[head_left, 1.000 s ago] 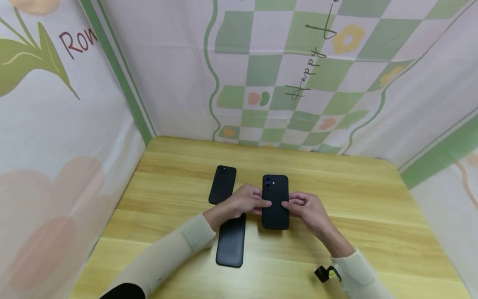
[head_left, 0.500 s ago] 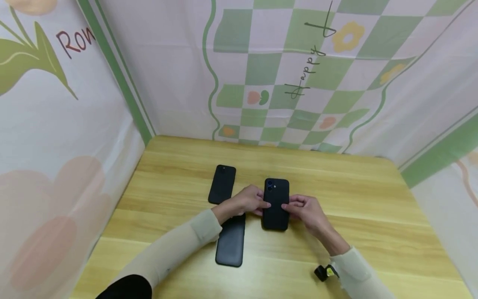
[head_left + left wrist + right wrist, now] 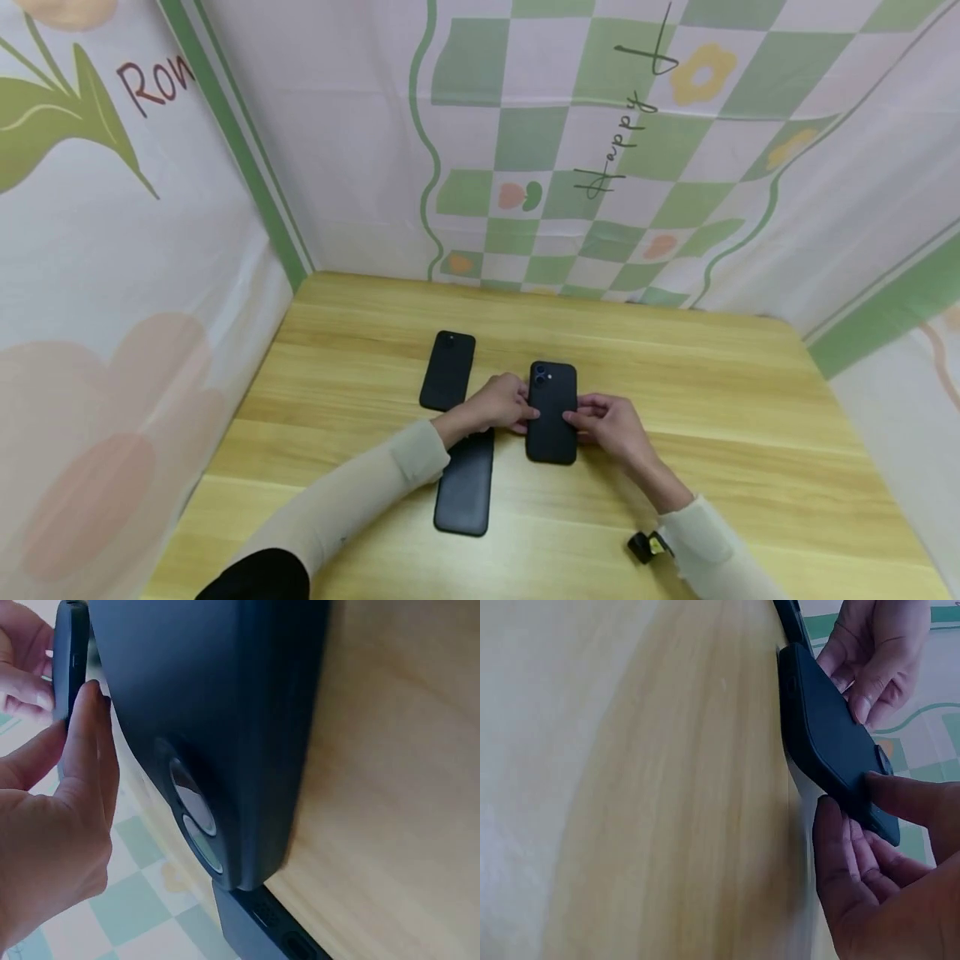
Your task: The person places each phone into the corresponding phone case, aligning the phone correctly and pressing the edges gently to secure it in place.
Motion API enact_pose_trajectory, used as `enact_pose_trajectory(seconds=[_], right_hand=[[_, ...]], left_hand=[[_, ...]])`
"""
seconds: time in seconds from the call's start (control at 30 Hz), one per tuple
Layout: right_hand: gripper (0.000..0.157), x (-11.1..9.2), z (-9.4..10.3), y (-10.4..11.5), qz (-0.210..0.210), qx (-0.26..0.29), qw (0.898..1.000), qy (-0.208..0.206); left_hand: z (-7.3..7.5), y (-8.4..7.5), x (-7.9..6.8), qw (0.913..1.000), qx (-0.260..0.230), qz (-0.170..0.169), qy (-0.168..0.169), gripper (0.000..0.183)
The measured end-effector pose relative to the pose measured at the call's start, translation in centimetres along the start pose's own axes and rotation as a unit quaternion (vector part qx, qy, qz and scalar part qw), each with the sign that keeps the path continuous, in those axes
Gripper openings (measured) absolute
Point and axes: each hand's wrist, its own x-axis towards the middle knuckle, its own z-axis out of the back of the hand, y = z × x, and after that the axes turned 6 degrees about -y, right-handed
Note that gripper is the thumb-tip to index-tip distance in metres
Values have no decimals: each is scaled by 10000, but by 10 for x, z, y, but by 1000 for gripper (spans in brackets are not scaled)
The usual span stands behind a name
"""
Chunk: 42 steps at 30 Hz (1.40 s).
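Note:
Between both hands is a black smartphone, back side up, its two-lens camera at the top left. My left hand pinches its left edge, the thumb on the back and the fingers beneath. On the opposite edge my right hand grips it the same way, thumb on top. In the right wrist view the phone is tilted and close over the table. The left wrist view shows my left hand around the phone's edge.
Under and beside my left forearm lies a larger black phone, partly covered by the wrist. Another black phone lies farther back on the wooden table. A small black object sits by my right cuff. Printed cloth walls border the table.
The held phone has come slightly lower and nearer to me, still in both hands. The two other phones have stayed in place.

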Motion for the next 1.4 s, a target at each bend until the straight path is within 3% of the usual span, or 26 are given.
enact_pose_trajectory(seconds=[0.17, 0.37, 0.67, 0.87, 0.97, 1.13, 1.2, 1.3, 1.4], right_hand=[[38, 2, 0, -2, 147, -355, 9992, -62], [34, 3, -1, -4, 210, -657, 9975, -167], [33, 5, -2, -3, 403, -1221, 9909, -403], [32, 5, -2, -2, 880, -1904, 9764, -515], [32, 5, -2, -3, 927, -2034, 9733, -519], [31, 4, -2, -3, 943, -2129, 9719, -347], [32, 4, 0, -2, 1067, -2284, 9673, -274], [36, 3, 3, -2, 1428, -2691, 9521, -275], [40, 1, 7, 0, 1832, -3050, 9340, -325]], left_hand=[[-5, 1, 1, 9989, 352, -129, -269, 20], [-6, 3, 2, 9963, 682, -322, -401, 11], [-2, 7, 1, 9962, 593, -496, -398, 48], [-2, 8, 2, 9970, 495, -446, -400, 43], [-1, 8, 2, 9972, 482, -418, -381, 40], [7, 7, -2, 9934, 952, -545, -323, 30], [12, 5, -5, 9918, 1083, -595, -329, 41], [19, 3, -11, 9912, 1080, -665, -370, 62], [25, 2, -20, 9882, 1195, -845, -450, 61]])
